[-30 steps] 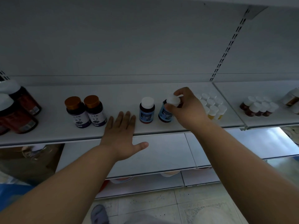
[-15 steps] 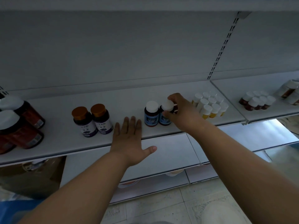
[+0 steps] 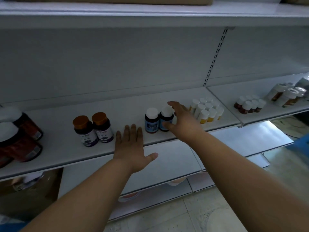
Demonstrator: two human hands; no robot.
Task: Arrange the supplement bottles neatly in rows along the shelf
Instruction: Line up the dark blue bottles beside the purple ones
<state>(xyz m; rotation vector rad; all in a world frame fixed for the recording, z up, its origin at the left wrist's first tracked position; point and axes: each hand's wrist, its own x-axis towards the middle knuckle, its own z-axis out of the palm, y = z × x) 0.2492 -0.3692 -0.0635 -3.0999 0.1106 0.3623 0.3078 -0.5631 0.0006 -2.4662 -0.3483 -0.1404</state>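
Right hand (image 3: 182, 122) spread loose beside the blue-label bottle (image 3: 165, 118) standing by its twin (image 3: 151, 120) on the shelf (image 3: 63, 148), left hand (image 3: 132, 148) flat at the edge; light, rigid, slick plastic, probably best taken round the cap.

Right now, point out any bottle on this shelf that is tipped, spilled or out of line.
Nothing stands out. The two blue-label bottles stand upright side by side, as do the orange-capped pair. The small yellow bottles sit in a tidy block.

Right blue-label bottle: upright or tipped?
Upright. The right blue-label bottle stands cap-up on the shelf, beside its twin; right hand open around it.
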